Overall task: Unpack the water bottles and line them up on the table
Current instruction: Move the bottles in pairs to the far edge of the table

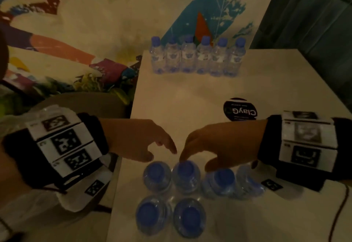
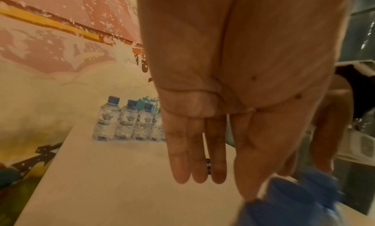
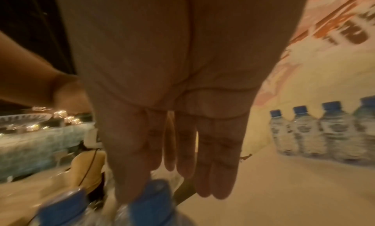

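Several clear water bottles with blue caps [image 1: 198,59] stand in a row at the far edge of the white table [image 1: 190,93]. Another cluster of the same bottles [image 1: 171,194] stands at the near edge, seen from above; whether wrap is still round them I cannot tell. My left hand [image 1: 162,151] hovers over the cluster's far left bottle [image 1: 157,174], fingers straight, holding nothing. My right hand [image 1: 195,158] reaches in from the right, a fingertip touching the cap of the middle bottle [image 1: 185,167]. The wrist views show the left fingers [image 2: 182,149] and right fingers [image 3: 213,149] stretched above blurred blue caps [image 3: 150,202].
A round black sticker with white lettering [image 1: 240,109] lies on the table right of centre. A painted mural wall [image 1: 76,32] runs behind and to the left, and a dark teal wall [image 1: 314,22] stands at the right. A red cable [image 1: 339,213] hangs at the lower right.
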Demonstrator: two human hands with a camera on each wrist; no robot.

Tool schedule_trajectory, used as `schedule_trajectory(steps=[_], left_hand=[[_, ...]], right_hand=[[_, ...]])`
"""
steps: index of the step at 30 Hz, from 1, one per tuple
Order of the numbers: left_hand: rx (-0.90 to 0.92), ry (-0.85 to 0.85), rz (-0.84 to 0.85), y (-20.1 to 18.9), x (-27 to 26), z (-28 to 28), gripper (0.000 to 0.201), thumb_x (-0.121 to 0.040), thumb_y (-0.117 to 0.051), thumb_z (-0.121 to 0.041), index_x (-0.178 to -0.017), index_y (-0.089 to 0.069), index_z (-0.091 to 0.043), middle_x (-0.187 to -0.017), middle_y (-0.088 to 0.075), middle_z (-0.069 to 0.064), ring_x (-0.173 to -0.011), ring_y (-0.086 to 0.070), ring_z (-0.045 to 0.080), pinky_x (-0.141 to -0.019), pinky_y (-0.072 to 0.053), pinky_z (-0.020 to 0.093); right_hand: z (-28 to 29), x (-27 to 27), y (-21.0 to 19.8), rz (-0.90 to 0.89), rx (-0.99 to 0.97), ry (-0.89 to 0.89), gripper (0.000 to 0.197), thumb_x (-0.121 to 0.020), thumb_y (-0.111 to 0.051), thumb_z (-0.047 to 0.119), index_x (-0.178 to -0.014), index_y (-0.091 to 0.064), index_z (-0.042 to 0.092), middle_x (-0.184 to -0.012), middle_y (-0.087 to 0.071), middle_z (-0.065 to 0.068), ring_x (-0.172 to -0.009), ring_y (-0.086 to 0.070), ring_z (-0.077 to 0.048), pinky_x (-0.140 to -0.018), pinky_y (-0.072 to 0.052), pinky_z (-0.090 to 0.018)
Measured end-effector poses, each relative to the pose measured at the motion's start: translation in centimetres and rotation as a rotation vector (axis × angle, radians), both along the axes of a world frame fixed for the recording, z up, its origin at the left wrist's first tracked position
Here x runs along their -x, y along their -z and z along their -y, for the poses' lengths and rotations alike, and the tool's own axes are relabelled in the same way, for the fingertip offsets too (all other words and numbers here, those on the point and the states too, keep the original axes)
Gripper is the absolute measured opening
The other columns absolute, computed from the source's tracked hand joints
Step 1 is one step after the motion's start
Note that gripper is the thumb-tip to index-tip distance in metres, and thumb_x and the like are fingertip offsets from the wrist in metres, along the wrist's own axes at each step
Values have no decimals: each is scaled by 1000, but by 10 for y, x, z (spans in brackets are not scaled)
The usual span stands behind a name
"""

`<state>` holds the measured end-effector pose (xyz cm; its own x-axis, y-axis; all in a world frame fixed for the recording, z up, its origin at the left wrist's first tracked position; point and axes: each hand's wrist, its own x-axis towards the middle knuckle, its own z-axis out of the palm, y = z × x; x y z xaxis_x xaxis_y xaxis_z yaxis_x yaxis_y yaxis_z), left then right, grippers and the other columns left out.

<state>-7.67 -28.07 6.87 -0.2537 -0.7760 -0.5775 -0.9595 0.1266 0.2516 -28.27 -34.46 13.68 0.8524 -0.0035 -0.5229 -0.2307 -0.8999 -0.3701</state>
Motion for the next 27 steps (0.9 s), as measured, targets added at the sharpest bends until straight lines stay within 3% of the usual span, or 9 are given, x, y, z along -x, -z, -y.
schedule_trajectory(steps=[3, 5, 8, 12, 14, 16, 18, 22, 27], left_hand=[[7, 72, 24, 9, 8, -21, 43, -67, -42, -56, -106, -53, -41, -107, -69, -9, -97, -66, 16, -78, -59, 43], [0, 93, 30, 13, 13, -30, 45, -63, -43, -57, -102, -53, -36, -104, -70, -4, -94, -67, 20, -78, -58, 45], [-34, 136, 46, 1, 27, -39, 24, -74, -59, -32, -96, -62, -25, -103, -70, 8, -96, -65, 31, -84, -54, 45], [113, 133, -40, -15, 29, -38, 38, -78, -43, -31, -100, -66, -10, -105, -70, 11, -98, -61, 28, -87, -47, 35], [160, 37, -95, -26, 22, -27, 32, -84, -52, -27, -110, -64, -11, -115, -68, 7, -106, -60, 23, -93, -44, 31], [205, -50, -119, -35, 15, -8, 31, -85, -60, -22, -115, -63, -13, -121, -66, 4, -109, -59, 20, -93, -44, 29], [240, -122, -107, -43, 7, 16, 31, -84, -62, -22, -113, -65, -12, -121, -66, 5, -107, -60, 20, -91, -45, 28], [320, -273, -56, -47, -15, 74, 30, -82, -62, -19, -110, -66, -11, -119, -67, 7, -103, -62, 22, -81, -44, 26], [447, -401, 2, -37, -51, 149, 26, -81, -60, -15, -105, -68, -7, -114, -70, 12, -101, -63, 27, -80, -46, 29]], right_hand=[[-30, -9, 11, -54, 42, -58, 50, -87, -61, 14, -133, -45, 24, -135, -48, -8, -119, -48, -26, -100, -42, -38], [-39, -15, 21, -62, 128, -77, 43, -89, -57, 12, -131, -48, 18, -128, -51, -12, -114, -50, -30, -86, -40, -33], [-41, -23, 28, -22, 217, -76, 30, -92, -49, 10, -121, -56, 11, -115, -56, -17, -102, -54, -34, -71, -28, -27], [-26, -30, 31, -11, 268, -8, 26, -92, -48, 12, -115, -60, 8, -113, -62, -15, -96, -57, -32, -70, -31, -27], [-10, -38, 28, 30, 251, 72, 26, -89, -52, 13, -113, -62, 9, -113, -65, -13, -90, -56, -31, -71, -36, -28], [12, -49, 23, 67, 228, 161, 27, -87, -56, 15, -114, -62, 11, -117, -65, -11, -98, -59, -30, -79, -46, -32], [38, -62, 18, 87, 223, 254, 29, -87, -59, 18, -115, -62, 13, -121, -63, -9, -103, -59, -27, -84, -46, -32], [95, -93, 15, 205, 243, 388, 29, -86, -61, 15, -114, -62, 9, -120, -63, -12, -103, -59, -28, -75, -42, -29], [172, -134, 25, 318, 308, 450, 26, -81, -65, 12, -106, -68, 5, -115, -67, -17, -103, -62, -32, -85, -50, -35]])
